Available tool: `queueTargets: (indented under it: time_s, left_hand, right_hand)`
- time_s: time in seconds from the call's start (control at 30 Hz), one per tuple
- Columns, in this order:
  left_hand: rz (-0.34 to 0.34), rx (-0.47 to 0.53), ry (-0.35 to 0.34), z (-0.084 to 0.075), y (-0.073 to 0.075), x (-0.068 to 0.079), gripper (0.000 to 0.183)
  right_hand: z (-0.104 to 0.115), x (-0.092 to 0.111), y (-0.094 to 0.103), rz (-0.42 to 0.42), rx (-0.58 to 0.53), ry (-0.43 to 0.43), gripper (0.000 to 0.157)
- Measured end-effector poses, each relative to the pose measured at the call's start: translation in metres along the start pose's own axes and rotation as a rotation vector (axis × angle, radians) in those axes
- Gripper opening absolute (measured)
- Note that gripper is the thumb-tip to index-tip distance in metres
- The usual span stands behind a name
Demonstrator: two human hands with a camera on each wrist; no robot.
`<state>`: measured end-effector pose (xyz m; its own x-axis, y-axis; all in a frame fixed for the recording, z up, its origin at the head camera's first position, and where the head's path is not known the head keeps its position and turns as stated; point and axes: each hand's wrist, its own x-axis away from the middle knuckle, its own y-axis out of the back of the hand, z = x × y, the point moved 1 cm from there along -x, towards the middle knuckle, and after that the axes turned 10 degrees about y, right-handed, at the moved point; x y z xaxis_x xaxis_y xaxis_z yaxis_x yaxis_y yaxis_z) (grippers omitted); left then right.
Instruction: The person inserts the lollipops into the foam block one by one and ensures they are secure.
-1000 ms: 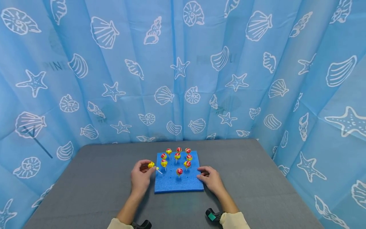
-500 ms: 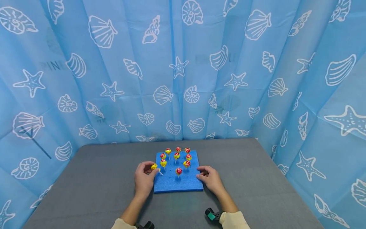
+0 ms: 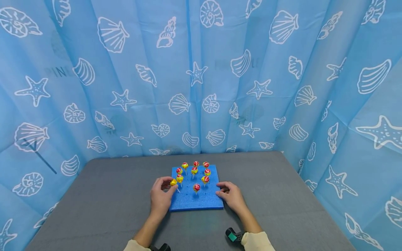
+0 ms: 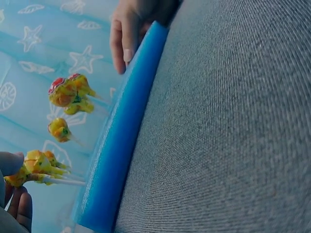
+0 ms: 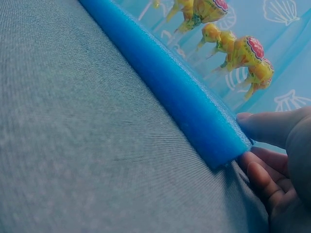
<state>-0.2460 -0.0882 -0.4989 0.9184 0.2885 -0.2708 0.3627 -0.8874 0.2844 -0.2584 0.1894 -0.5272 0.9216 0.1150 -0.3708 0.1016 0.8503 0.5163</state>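
In the head view my left hand (image 3: 161,198) pinches a yellow-wrapped lollipop (image 3: 173,182) by its head, over the left side of a blue foam board (image 3: 196,204). The left wrist view shows thumb and fingers around the candy, with its white stick (image 4: 63,181) directed at the board and its tip close over the surface. Several other lollipops, such as a red-and-yellow one (image 3: 196,188), stand upright in the board. At the right edge of the board, my right hand (image 3: 231,196) grips it, thumb (image 5: 265,127) on top and fingers at the side and below.
A grey cloth-covered table (image 3: 113,195) lies under the board. Small holes (image 3: 187,194) show in the foam near the front lollipop. Behind the table hangs a blue curtain (image 3: 201,104) with white shell prints. Both wrists wear black devices (image 3: 233,236).
My left hand has moved right, bringing the lollipop over the board's left side and turning its stick more downward. My right hand stays at the board's right edge.
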Motion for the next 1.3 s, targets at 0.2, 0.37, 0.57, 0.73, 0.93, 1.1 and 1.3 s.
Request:
queueTargets:
  time_s: [0.2, 0.37, 0.57, 0.73, 0.93, 1.1, 1.3]
  left_hand:
    - [0.011, 0.007, -0.006, -0.002, -0.003, 0.002, 0.023]
    - [0.004, 0.004, 0.004, 0.000, -0.006, 0.004, 0.023]
    - [0.002, 0.006, 0.002, 0.002, -0.011, 0.005, 0.025]
    - [-0.007, 0.018, 0.000, 0.001, -0.013, 0.007, 0.027]
    - [-0.011, 0.013, 0.009, 0.002, -0.013, 0.012, 0.027]
    - [-0.024, 0.026, 0.004, 0.002, -0.012, 0.014, 0.031]
    - [-0.014, 0.033, -0.009, 0.003, -0.006, 0.015, 0.034]
  right_hand:
    - [0.000, 0.001, 0.001, -0.007, 0.001, -0.003, 0.023]
    - [0.000, 0.001, 0.001, -0.005, 0.004, -0.003, 0.023]
    - [-0.002, 0.001, -0.001, -0.014, -0.011, -0.001, 0.023]
    - [-0.003, 0.001, -0.001, -0.011, -0.010, 0.000, 0.023]
    - [-0.003, 0.002, -0.001, -0.009, 0.003, 0.005, 0.023]
    - [-0.001, 0.003, 0.001, -0.015, -0.006, 0.002, 0.023]
    - [-0.003, 0.005, 0.002, -0.025, -0.008, 0.018, 0.022]
